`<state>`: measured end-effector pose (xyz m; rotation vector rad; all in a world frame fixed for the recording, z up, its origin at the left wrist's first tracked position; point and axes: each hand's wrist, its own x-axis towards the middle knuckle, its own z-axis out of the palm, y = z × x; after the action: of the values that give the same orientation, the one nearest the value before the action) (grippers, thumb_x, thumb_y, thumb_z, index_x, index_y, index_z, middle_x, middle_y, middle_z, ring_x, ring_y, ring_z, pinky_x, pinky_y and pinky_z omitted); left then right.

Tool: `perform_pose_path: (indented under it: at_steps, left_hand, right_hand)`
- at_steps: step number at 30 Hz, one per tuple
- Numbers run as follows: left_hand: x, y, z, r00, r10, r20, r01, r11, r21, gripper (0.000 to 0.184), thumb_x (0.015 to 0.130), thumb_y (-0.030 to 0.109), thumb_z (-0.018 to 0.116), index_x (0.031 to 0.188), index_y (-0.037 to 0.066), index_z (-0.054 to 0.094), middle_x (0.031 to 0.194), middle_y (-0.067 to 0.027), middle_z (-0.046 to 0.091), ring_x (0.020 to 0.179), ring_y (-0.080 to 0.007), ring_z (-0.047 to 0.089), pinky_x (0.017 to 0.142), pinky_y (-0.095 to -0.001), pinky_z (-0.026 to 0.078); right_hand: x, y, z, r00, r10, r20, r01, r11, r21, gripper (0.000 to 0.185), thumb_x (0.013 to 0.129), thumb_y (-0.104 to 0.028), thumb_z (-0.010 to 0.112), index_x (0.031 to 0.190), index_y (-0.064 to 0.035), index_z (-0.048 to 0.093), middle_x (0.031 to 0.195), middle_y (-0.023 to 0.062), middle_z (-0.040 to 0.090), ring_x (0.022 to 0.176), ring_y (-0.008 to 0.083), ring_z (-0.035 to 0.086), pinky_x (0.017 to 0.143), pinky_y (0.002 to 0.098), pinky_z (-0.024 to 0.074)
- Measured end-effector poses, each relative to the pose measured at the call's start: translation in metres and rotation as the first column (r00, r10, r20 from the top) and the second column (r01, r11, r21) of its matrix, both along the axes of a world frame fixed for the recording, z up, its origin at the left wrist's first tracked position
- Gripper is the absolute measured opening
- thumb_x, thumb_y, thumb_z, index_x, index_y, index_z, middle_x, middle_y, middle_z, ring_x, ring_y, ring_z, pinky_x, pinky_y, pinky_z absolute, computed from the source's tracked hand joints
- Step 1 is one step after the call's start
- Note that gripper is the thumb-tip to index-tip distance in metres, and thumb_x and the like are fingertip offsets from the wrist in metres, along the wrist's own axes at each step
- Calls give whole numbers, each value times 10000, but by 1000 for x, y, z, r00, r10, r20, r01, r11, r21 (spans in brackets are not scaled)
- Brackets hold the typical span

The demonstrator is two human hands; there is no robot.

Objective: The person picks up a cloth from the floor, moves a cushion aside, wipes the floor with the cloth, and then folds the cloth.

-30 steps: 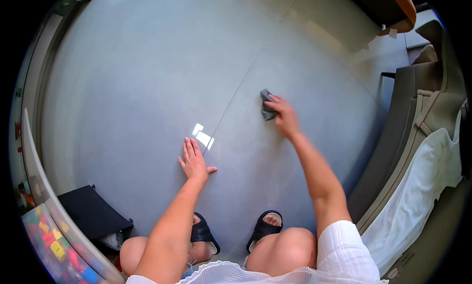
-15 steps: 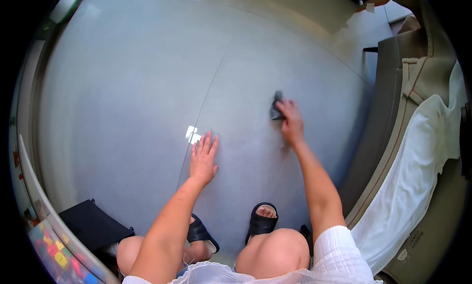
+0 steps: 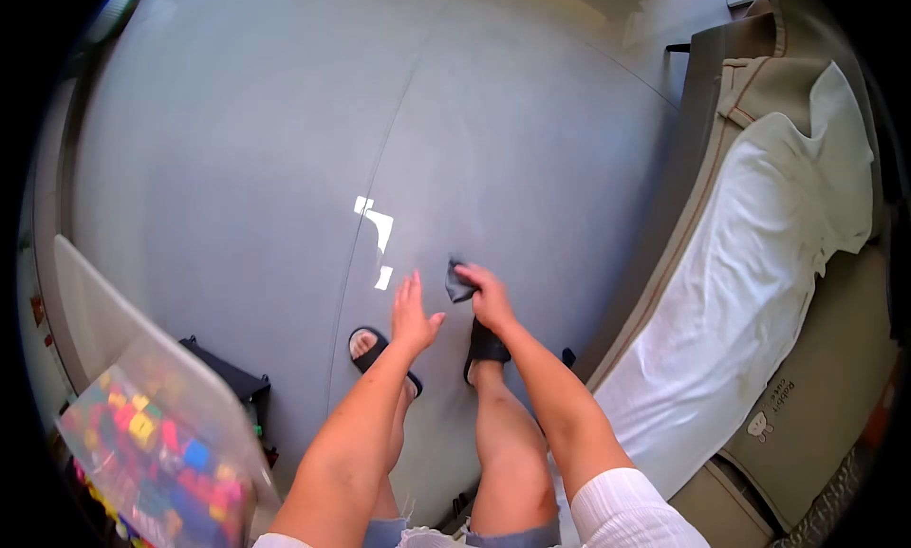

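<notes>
My right hand [image 3: 492, 301] holds a small dark grey cloth [image 3: 461, 281], with its fingers pressed over the cloth's right side. The cloth is a little crumpled and slightly blurred, above or on the grey floor just ahead of my foot. To its left, my left hand [image 3: 413, 318] is held out with the fingers stretched and the thumb apart, holding nothing. A gap separates the two hands. Whether my left hand touches the floor I cannot tell.
Black sandals [image 3: 369, 350] are on my feet below the hands. A sofa [image 3: 664, 235] with a white cloth [image 3: 731, 263] over it runs along the right. At lower left stands a clear-fronted bin [image 3: 142, 453] of colourful blocks. White light patches lie on the floor [image 3: 256, 168].
My right hand has drawn the dark grey cloth back toward my feet and leftward, nearer my left hand. The left hand has shifted slightly right. My view has risen, with my legs straighter.
</notes>
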<state>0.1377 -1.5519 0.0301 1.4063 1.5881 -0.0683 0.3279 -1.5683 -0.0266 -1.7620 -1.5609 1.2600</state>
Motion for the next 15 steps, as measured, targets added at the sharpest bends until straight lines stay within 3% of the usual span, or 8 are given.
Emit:
perform_pose_path:
  at_steps: [1, 3, 4, 8, 10, 11, 13, 15]
  left_hand:
    - [-3, -12, 12, 995, 54, 81, -52, 998, -16, 1003, 760, 241, 820, 1545, 83, 216, 1536, -245, 305, 1410, -416, 313, 1142, -472, 305]
    - [-2, -29, 44, 955, 187, 229, -171, 981, -86, 998, 766, 295, 824, 1534, 49, 235, 1517, -249, 342, 1390, -399, 358, 1125, -449, 333]
    - [6, -33, 70, 919, 269, 289, -238, 961, -140, 996, 771, 322, 824, 1528, 36, 244, 1512, -251, 351, 1383, -387, 374, 1110, -439, 352]
    - [30, -38, 164, 779, 449, 438, -328, 887, -325, 787, 808, 313, 810, 1419, 7, 417, 1335, -174, 555, 1229, -243, 532, 1001, -363, 446]
    - [40, -42, 185, 716, 433, 547, -343, 901, -264, 528, 876, 237, 755, 1295, 11, 527, 1159, -90, 654, 1071, -146, 601, 930, -309, 482]
    - [41, -40, 192, 671, 504, 543, -354, 862, -363, 479, 897, 208, 729, 1285, 9, 531, 1153, -80, 652, 1057, -136, 600, 919, -297, 483]
    - [42, -42, 220, 579, 650, 491, -363, 745, -559, 382, 940, 151, 675, 1265, 5, 540, 1141, -62, 648, 1029, -117, 598, 897, -272, 486]
    - [50, -46, 239, 441, 713, 546, -455, 701, -549, 277, 996, 161, 587, 1227, 9, 560, 1129, -62, 663, 997, -106, 619, 887, -252, 490]
  right_hand:
    - [-5, 2, 28, 955, -215, -205, 182, 969, -169, 646, 755, 123, 491, 1360, -91, 563, 1298, 119, 623, 1197, 275, 582, 1027, 357, 450]
    - [-8, 3, 92, 625, -650, -432, 375, 735, -564, 613, 788, 113, 485, 1373, -59, 546, 1255, 118, 638, 1132, 216, 614, 995, 329, 468]
    - [-6, -2, 120, 509, -692, -511, 358, 710, -606, 581, 832, 92, 518, 1402, -20, 502, 1259, 85, 616, 1120, 146, 588, 996, 305, 458]
    - [-5, -20, 224, 203, -731, -652, 265, 682, -682, 582, 850, 74, 534, 1421, -25, 480, 1296, 56, 597, 1158, 138, 559, 1043, 280, 392]
    - [-3, -34, 253, 241, -691, -681, 257, 722, -642, 578, 866, 50, 567, 1429, -37, 469, 1298, 56, 584, 1159, 133, 557, 1032, 289, 410]
    - [1, -37, 262, 312, -670, -673, 277, 742, -611, 579, 868, 44, 583, 1428, -40, 465, 1299, 60, 577, 1159, 133, 557, 1022, 289, 423]
    - [13, -37, 290, 267, -704, -658, 299, 710, -638, 590, 869, 38, 602, 1433, -45, 449, 1307, 63, 564, 1158, 130, 556, 1004, 288, 444]
    - [28, -38, 311, 283, -697, -659, 302, 717, -629, 598, 873, 29, 615, 1438, -53, 434, 1309, 65, 557, 1158, 137, 556, 1002, 296, 455]
